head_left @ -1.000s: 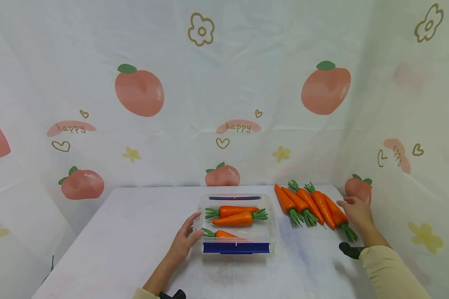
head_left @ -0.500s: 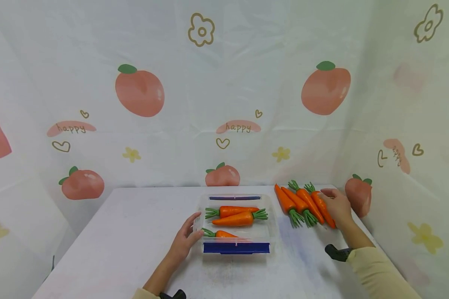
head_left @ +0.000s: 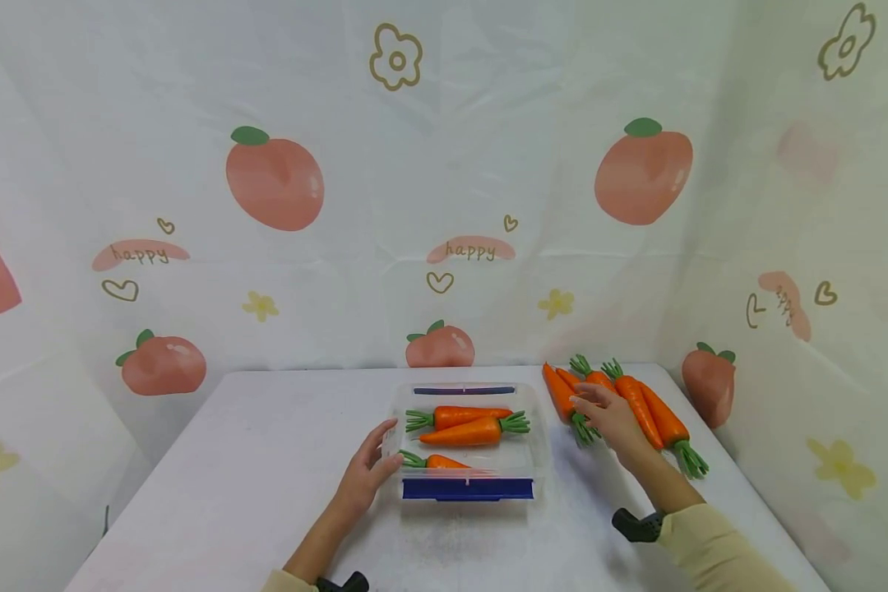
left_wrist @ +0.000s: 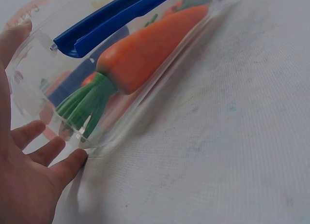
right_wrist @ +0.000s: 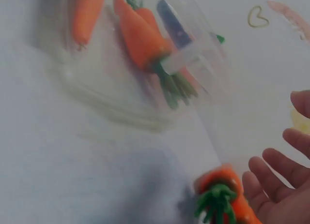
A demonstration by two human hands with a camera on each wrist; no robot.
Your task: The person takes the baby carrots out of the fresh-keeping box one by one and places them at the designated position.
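Note:
A clear plastic box [head_left: 464, 462] with blue latches holds 3 orange carrots [head_left: 462, 433] with green tops. Against its left wall rests my left hand [head_left: 364, 470], fingers spread and fairly straight; in the left wrist view, the left hand [left_wrist: 36, 171] touches the box's side beside a carrot [left_wrist: 150, 52]. My right hand [head_left: 612, 419] hovers over the carrots lying right of the box, partly covering some of them. The right wrist view shows that right hand [right_wrist: 283, 180] with fingers extended and nothing held, beside a carrot with a green top [right_wrist: 220, 185].
Several carrots lie side by side at the table's back right, including one on the left [head_left: 558, 393] and one on the right [head_left: 664, 419]. The white table [head_left: 281, 460] meets a patterned cloth backdrop [head_left: 355, 181] behind and to the right.
My right hand has moved left across the row of carrots, uncovering the rightmost ones and covering those nearer the box. The left hand and the box stay put.

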